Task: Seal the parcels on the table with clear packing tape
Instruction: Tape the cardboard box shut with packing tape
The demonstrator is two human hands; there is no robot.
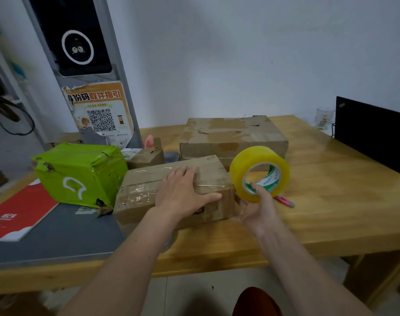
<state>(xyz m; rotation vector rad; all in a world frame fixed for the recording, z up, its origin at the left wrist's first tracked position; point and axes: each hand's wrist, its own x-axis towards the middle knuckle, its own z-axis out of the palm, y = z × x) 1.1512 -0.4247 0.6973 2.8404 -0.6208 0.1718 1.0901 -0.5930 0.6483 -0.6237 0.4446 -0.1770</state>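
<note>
A brown cardboard parcel lies in the middle of the wooden table, with clear tape glinting across its top. My left hand presses flat on the parcel's top right part, fingers straight and thumb spread toward the right edge. My right hand grips a roll of yellowish clear packing tape just right of the parcel, thumb hooked inside the core. A larger brown parcel sits behind. A green wrapped parcel stands to the left, and a small brown box lies behind it.
A red booklet lies on a grey mat at the left. A grey kiosk post with a QR poster rises behind. A black laptop screen and a glass stand at the far right. A pink pen lies by the roll.
</note>
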